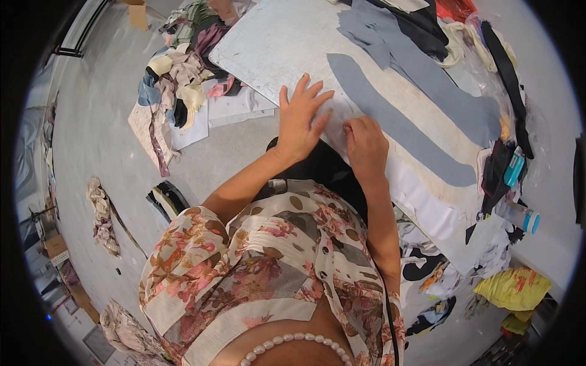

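My left hand [300, 122] is at the near edge of a pale work table [274, 49], its fingers spread and holding nothing. Close by on the right, my right hand [367, 146] has its fingers bent together in a pinch; whatever lies between them is hidden. A thin whitish sheet [336, 129] shows between the two hands. Just beyond them, a long curved blue-grey fabric piece [397, 125] lies flat on the table, touched by neither hand. Farther right, more blue-grey fabric [436, 97] lies in a loose, overlapping stack.
Fabric scraps [183, 85] are heaped on the floor left of the table. Black cloth [415, 27] lies at the table's far side. A turquoise-and-clear object [514, 168] sits among scraps at the right edge. Below it rests a yellow bag [513, 290].
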`<act>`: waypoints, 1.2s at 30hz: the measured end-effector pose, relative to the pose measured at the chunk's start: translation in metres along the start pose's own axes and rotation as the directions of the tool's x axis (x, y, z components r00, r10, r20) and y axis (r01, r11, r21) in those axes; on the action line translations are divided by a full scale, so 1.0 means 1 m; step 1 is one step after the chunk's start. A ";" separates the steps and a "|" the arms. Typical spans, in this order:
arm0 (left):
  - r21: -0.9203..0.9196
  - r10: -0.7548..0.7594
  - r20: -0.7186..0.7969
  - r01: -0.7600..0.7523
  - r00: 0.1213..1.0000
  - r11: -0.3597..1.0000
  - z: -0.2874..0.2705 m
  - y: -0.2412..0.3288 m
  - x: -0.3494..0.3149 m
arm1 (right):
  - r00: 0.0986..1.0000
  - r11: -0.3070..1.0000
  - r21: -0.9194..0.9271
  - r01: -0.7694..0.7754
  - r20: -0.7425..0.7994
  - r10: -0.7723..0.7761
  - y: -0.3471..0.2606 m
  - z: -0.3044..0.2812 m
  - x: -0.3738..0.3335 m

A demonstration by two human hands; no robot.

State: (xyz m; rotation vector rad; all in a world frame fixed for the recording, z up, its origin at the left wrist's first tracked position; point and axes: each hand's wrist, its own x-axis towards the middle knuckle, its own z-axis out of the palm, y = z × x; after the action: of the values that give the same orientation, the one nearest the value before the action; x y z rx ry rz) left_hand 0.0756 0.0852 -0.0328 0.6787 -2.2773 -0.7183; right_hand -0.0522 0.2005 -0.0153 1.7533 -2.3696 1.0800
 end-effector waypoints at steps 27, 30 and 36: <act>0.302 0.072 0.109 -0.102 0.991 0.948 0.013 -0.014 -0.002 | 0.277 0.487 0.812 0.321 -0.572 0.772 0.157 -0.303 -0.364; 0.305 0.079 0.112 -0.110 0.990 0.946 0.010 -0.017 -0.002 | 0.350 0.257 0.774 0.578 -0.520 0.779 0.178 -0.368 -0.438; 0.303 0.078 0.124 -0.113 0.989 0.946 0.011 -0.014 0.000 | 0.218 0.789 0.389 -0.476 -0.817 0.534 0.194 -0.474 -0.535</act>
State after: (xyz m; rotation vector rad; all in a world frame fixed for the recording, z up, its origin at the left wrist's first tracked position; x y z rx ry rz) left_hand 0.0716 0.0785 -0.0486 0.6785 -2.5360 -0.3617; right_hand -0.1961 0.9246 0.0393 0.0197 -2.0386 1.5785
